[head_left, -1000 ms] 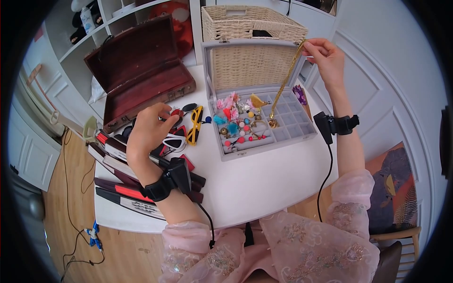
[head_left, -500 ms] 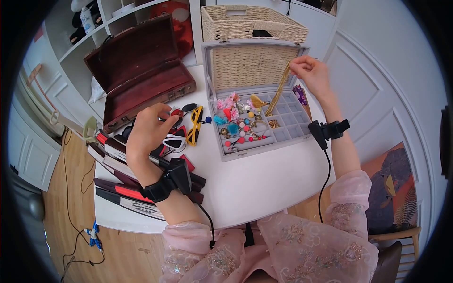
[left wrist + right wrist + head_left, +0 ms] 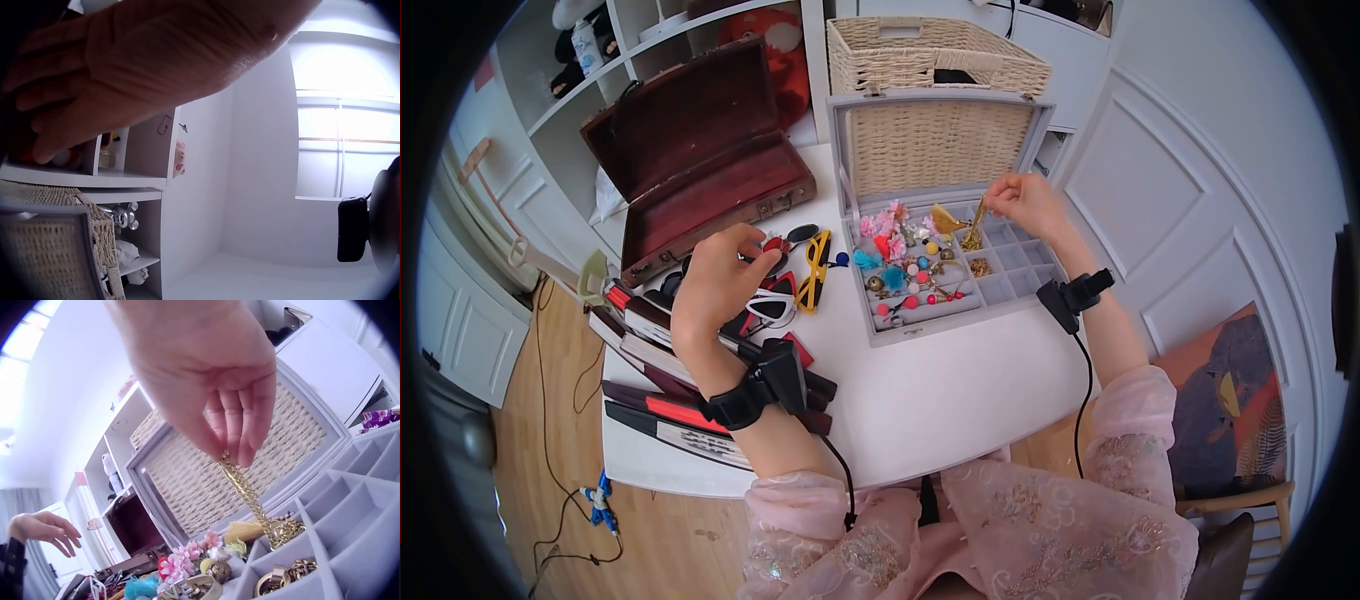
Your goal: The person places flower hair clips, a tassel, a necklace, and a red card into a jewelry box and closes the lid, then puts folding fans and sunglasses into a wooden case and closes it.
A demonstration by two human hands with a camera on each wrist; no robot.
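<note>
My right hand [image 3: 1030, 205] pinches the upper end of a gold chain [image 3: 245, 492] between thumb and fingertips. The chain's lower part lies heaped in a compartment of the grey jewelry box [image 3: 950, 325], whose clear-topped lid stands up. Beside that heap, another compartment holds more gold jewelry [image 3: 275, 580]. Flower hair ties [image 3: 181, 562], beads and a yellow tassel [image 3: 245, 531] fill the left part of the box. My left hand [image 3: 718, 285] hangs relaxed over the sunglasses, its fingers loosely bent with nothing in them. Yellow-framed sunglasses [image 3: 813, 275] and white-framed sunglasses [image 3: 772, 308] lie near it.
An open dark red suitcase [image 3: 700, 185] stands at the back left. Several books [image 3: 662, 405] lean along the table's left edge. Behind the jewelry box is a woven basket [image 3: 890, 65]. Something purple and shiny [image 3: 380, 419] sits to the box's right.
My right hand has come down and left toward the box. The chain, earlier hanging long, now gathers in the compartment behind the other gold jewelry. My left hand has stayed put.
</note>
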